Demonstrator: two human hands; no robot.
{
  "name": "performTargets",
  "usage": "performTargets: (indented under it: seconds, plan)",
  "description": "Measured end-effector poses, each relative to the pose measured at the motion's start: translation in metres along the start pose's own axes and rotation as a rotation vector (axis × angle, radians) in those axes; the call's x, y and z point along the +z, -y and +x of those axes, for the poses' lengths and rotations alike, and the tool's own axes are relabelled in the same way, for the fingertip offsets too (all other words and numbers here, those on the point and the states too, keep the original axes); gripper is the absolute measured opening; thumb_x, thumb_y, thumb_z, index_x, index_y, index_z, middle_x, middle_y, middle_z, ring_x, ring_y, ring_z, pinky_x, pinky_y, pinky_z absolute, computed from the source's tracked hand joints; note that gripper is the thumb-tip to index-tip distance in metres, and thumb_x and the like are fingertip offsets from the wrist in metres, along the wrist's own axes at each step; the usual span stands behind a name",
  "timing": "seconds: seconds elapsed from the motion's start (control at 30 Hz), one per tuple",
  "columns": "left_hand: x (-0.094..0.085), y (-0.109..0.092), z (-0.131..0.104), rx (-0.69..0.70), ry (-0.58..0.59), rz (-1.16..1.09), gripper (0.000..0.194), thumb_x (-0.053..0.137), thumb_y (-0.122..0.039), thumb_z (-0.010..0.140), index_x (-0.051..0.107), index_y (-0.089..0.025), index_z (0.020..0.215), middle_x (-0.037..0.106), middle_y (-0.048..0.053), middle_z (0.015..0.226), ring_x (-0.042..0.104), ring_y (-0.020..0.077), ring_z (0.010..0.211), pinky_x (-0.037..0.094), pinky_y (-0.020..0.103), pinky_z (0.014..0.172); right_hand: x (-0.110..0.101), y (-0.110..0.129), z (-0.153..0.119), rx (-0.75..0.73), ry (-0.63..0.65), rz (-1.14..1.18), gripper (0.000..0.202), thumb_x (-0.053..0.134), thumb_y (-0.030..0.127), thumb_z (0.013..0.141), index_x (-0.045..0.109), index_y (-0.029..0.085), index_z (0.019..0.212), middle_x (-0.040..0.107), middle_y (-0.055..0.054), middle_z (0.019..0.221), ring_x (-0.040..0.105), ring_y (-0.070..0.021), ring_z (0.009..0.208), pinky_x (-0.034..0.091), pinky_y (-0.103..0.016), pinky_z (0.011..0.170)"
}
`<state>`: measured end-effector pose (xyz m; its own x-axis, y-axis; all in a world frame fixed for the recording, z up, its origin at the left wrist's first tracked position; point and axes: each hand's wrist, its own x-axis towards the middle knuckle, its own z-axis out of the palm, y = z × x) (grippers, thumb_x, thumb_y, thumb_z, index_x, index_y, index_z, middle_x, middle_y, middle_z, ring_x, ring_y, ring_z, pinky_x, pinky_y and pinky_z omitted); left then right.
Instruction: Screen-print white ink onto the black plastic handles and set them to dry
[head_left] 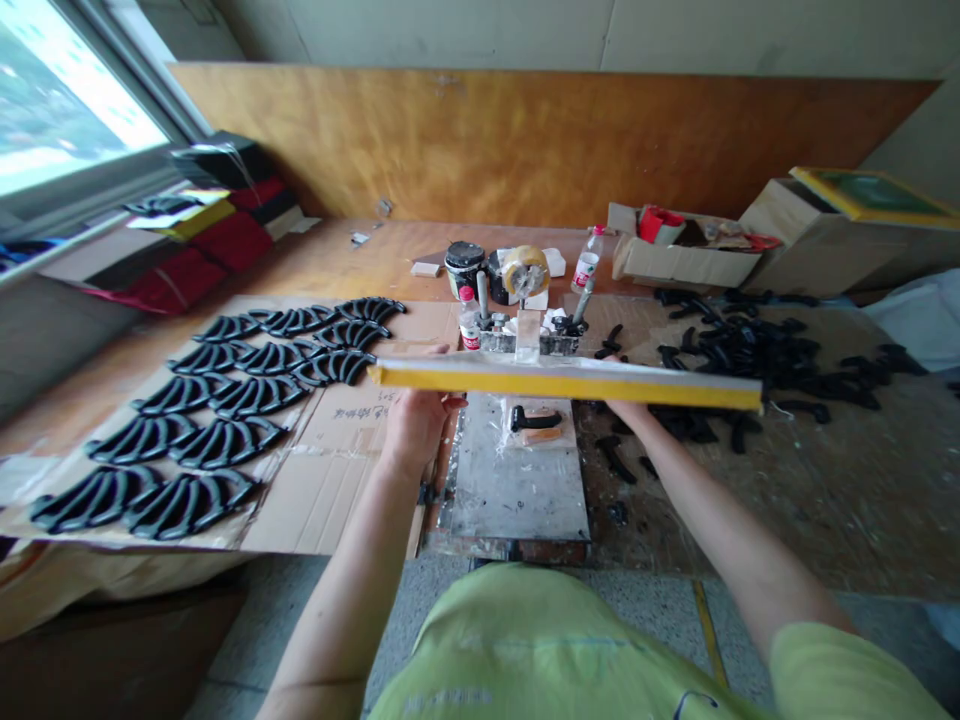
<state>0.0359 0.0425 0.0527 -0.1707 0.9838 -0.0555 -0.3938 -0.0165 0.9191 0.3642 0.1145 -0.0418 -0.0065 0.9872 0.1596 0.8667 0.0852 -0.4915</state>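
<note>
A screen printing frame [570, 381] with a yellow front edge is tilted up, seen edge-on above a grey metal base plate [517, 490]. My left hand [417, 425] is closed around the frame's left part, with the thumb below the yellow edge. My right hand [628, 410] grips it right of centre, mostly hidden behind the edge. One black curved handle [536, 418] lies on a small holder on the base plate, beneath the frame. Behind the frame stands the clamp [528, 345] that carries it, with upright metal posts.
Black handles [251, 425] lie in fanned rows on cardboard [322, 500] at left. A loose heap of handles [750, 345] is at right. Behind the clamp are a black tub [465, 262], a tape roll [525, 272] and a bottle [589, 258]. An open carton [686, 262] stands back right.
</note>
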Motion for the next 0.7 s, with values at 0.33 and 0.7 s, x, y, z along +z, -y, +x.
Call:
performTargets:
  seconds: [0.33,0.7]
  plan:
    - [0.002,0.104,-0.072,-0.75,0.105,0.012,0.047,0.053,-0.058,0.084,0.06,-0.016,0.103,0.071,0.011,0.093,0.068,0.019,0.076,0.053,0.027,0.057,0.057,0.091,-0.11,-0.491,0.098,0.001,0.016,0.057,0.027,0.091,0.067,0.023,0.102,0.064,-0.007,0.094,0.056,-0.0211,0.096,0.045,-0.034,0.088]
    - [-0.231,0.135,-0.076,-0.761,-0.495,0.729,0.049,0.048,-0.061,0.078,0.056,-0.018,0.054,0.061,0.009,0.05,0.056,0.0204,0.044,0.046,0.031,0.042,-0.003,-0.122,-0.127,-0.01,0.244,-0.471,0.032,0.048,0.007,0.083,0.072,0.019,0.1,0.063,-0.015,0.116,0.051,-0.0276,0.111,0.043,-0.041,0.09]
